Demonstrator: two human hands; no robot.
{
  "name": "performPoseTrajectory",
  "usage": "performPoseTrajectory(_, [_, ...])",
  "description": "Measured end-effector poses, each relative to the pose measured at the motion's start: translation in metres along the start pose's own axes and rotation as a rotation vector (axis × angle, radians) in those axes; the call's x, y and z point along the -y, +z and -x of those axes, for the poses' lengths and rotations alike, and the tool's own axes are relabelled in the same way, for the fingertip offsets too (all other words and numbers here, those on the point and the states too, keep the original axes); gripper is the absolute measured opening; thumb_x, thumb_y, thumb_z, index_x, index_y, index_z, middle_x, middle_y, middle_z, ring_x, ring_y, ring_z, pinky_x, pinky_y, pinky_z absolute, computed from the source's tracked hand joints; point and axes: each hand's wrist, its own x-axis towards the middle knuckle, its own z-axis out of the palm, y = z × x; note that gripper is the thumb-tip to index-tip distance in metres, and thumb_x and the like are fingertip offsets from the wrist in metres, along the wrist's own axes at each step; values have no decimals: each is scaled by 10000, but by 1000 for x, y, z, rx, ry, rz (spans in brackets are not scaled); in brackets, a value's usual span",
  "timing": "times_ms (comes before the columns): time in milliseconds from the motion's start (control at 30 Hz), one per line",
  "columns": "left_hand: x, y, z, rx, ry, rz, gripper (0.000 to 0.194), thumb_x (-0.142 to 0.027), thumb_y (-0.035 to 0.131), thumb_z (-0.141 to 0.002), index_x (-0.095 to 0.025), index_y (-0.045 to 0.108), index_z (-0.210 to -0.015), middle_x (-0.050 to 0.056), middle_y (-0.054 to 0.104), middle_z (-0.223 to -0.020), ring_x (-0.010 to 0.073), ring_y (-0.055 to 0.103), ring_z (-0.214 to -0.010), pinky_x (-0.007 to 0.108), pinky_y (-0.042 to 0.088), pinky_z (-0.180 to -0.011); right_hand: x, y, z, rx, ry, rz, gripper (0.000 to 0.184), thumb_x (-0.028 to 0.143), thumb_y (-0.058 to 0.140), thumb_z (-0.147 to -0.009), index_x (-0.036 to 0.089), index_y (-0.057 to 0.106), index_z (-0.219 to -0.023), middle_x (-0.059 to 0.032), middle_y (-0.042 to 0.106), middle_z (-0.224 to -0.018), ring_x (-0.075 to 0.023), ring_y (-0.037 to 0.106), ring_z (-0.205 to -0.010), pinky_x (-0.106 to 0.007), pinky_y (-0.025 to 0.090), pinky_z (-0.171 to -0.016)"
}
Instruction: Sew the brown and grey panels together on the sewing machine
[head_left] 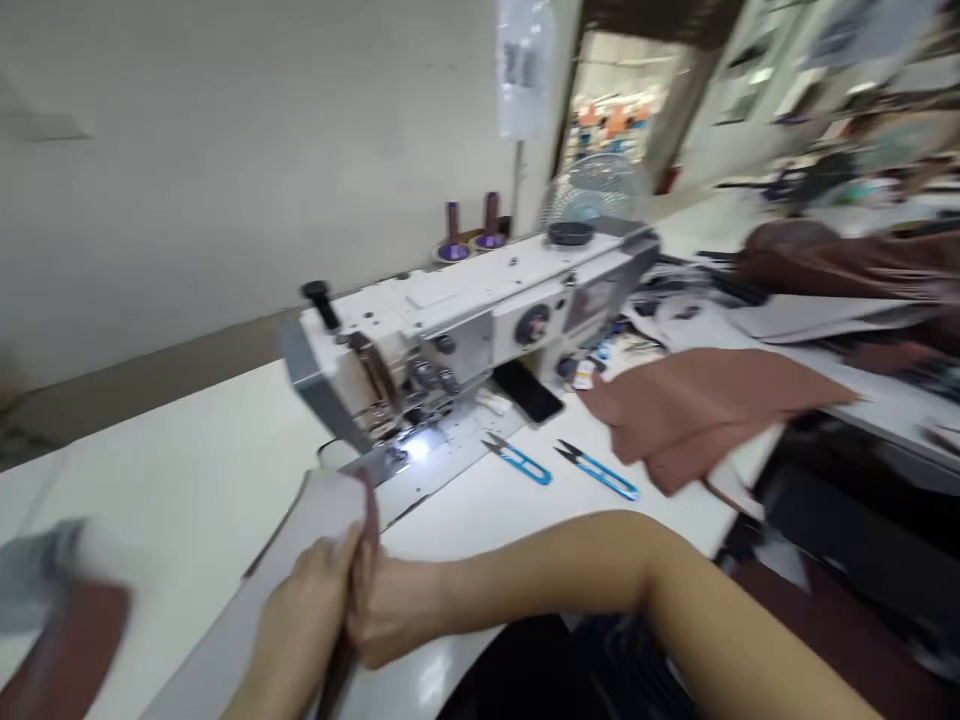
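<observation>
My left hand (306,610) and my right hand (394,607) are close together at the front of the table. Both are closed on a long piece of fabric (330,500), whitish on its broad face, with a brown strip along its right edge. The fingers of both hands pinch that brown edge. The far end of the fabric lies just before the needle area of a white sewing machine (450,300), whose small lamp is lit. To the right lie two blue-handled thread snips (525,463) and a black phone (528,390).
Brown fabric pieces (712,405) lie on the right of the white table (187,470). A blurred grey and brown bundle (67,620) is at the left edge. Behind the machine stand two thread cones (491,225) and a fan (592,190). More material lies on the far right.
</observation>
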Motion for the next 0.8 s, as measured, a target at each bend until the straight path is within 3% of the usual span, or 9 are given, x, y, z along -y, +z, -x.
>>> performPoseTrajectory(133, [7,2,-13,108,-25,26,606,-40,311,-882,-180,318,-1472,172,573,-1192,265,634,-1021,368,499,-839,14,-5,18,-165,186,94,309,113,441,-832,-76,662,-937,-316,675,-897,-391,681,-816,-463,504,-589])
performPoseTrajectory(233, [6,0,-23,149,-15,160,629,-36,322,-850,-112,299,-1473,193,584,-1203,266,657,-980,378,489,-857,9,-8,24,-102,217,4,273,84,448,-843,-49,657,-958,-298,673,-951,-347,676,-838,-444,513,-652])
performPoseTrajectory(333, [10,-2,-34,141,-3,346,599,-52,341,-845,-101,366,-1441,184,596,-1252,252,611,-1120,345,453,-951,-10,-4,28,-27,240,-28,287,95,440,-886,-61,633,-1030,-316,640,-1054,-343,651,-951,-502,500,-819])
performPoseTrajectory(400, [12,-2,-42,117,-18,454,577,-63,362,-843,-124,416,-1415,152,564,-1339,222,530,-1245,315,398,-1035,-21,2,32,-41,244,2,319,101,428,-900,-95,605,-1079,-330,622,-1096,-356,637,-1015,-520,484,-882])
performPoseTrajectory(500, [10,-3,-55,100,-79,524,626,-65,388,-825,-145,369,-1446,114,498,-1428,210,477,-1303,316,365,-1075,-24,7,39,-125,216,60,320,84,423,-876,-109,603,-1056,-318,652,-1032,-368,667,-963,-493,532,-798])
performPoseTrajectory(600, [-1,-8,-62,125,-78,470,650,-92,393,-835,-131,306,-1478,141,541,-1378,251,537,-1239,355,401,-1031,-16,5,46,-182,208,95,280,75,420,-848,-68,626,-973,-302,676,-962,-365,691,-893,-487,556,-719])
performPoseTrajectory(800, [-17,-18,-70,167,-42,416,638,-98,391,-829,-123,335,-1463,144,560,-1349,255,558,-1205,353,422,-992,-14,3,52,-193,287,87,243,57,424,-815,-34,632,-901,-296,687,-896,-365,702,-857,-498,569,-696])
